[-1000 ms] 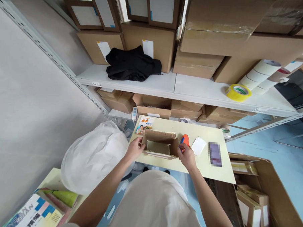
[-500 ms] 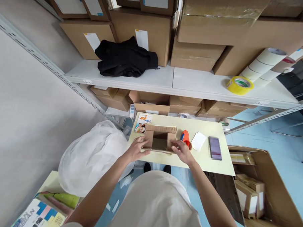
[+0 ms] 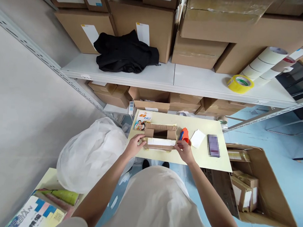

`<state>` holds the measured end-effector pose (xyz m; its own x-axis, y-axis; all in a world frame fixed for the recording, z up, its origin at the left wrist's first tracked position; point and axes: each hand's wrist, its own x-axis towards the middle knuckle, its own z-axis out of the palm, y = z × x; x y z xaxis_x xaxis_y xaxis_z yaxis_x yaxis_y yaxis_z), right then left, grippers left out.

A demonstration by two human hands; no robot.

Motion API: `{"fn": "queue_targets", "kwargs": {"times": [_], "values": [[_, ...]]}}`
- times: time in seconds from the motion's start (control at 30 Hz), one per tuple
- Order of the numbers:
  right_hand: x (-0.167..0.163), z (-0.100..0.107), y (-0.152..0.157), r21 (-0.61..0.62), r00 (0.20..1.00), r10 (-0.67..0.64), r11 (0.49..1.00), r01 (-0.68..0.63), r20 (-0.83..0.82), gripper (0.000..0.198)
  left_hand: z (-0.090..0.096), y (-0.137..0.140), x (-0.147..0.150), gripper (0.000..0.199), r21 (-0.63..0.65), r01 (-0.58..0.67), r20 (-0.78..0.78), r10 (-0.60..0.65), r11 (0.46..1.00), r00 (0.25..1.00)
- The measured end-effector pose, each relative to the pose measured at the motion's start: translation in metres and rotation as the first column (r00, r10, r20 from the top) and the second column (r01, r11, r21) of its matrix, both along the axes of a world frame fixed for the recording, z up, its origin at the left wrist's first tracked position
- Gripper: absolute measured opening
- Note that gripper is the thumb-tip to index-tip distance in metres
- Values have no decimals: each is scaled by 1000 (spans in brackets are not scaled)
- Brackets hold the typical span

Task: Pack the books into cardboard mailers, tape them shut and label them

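Note:
A small cardboard box (image 3: 160, 148) stands on the pale yellow table (image 3: 199, 162), its top partly open. The front flap (image 3: 152, 141) is raised and carries a long white label. At its left end, my left hand (image 3: 135, 146) pinches the flap between thumb and fingers. My right hand (image 3: 184, 151) grips the opposite end the same way. The side flaps are folded inward and the back flap stands up; the box's contents are in shadow. Just beyond my right hand lies an orange tape dispenser (image 3: 185, 134).
White paper slips (image 3: 197, 139), a phone-like blurred item (image 3: 213, 145) and a printed leaflet (image 3: 142, 120) lie on the table. A large carton (image 3: 275, 199) with small boxes stands right, a white plastic bag (image 3: 86, 157) left. Shelves (image 3: 198, 78) hold cartons, tape rolls and black clothing (image 3: 126, 54).
The front flap has come up, so its white label now shows. Both hands have shifted to the flap's ends. The view has tilted slightly.

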<state>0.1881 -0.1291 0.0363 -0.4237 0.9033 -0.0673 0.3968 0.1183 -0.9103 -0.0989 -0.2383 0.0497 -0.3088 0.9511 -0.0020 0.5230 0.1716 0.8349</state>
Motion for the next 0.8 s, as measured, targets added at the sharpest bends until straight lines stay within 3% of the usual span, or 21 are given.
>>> {"fn": "queue_targets", "kwargs": {"times": [0.2, 0.4, 0.57, 0.67, 0.8], "values": [[-6, -5, 8, -17, 997, -47, 999, 48, 69, 39, -19, 6, 1, 41, -18, -149, 167, 150, 989, 975], [1, -1, 28, -18, 992, 17, 1000, -15, 123, 84, -22, 12, 1, 50, -12, -295, 239, 289, 956, 927], [-9, 10, 54, -47, 992, 109, 993, -106, 66, 108, -21, 16, 3, 40, -83, -214, 326, 230, 973, 917], [-22, 13, 62, -49, 985, 170, 984, -169, 12, 103, -21, 17, 6, 42, -105, -151, 365, 180, 983, 913], [-18, 8, 56, 7, 980, 185, 983, -186, 67, 80, -25, 19, 14, 46, -124, -104, 334, 141, 987, 932]]}}
